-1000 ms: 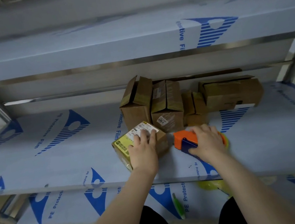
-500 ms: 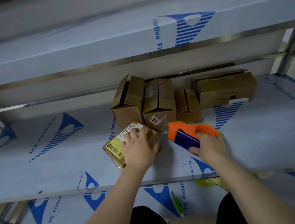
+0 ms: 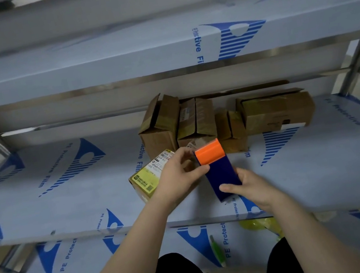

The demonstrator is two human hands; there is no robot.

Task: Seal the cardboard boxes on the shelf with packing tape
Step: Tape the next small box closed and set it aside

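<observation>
Since a moment ago the tape dispenser (image 3: pixel 218 172) has come up off the shelf (image 3: pixel 66 203). My left hand (image 3: pixel 178 177) has left the small box (image 3: pixel 148 179) to pinch the orange end, while my right hand (image 3: pixel 252 188) grips the blue body. That box sits just left of centre, under my left wrist, with nothing holding it. If I drag tape across it now, it may slide or tip. The loose tape end could also fold onto itself, and the open boxes (image 3: pixel 161 130) behind crowd my stroke.
</observation>
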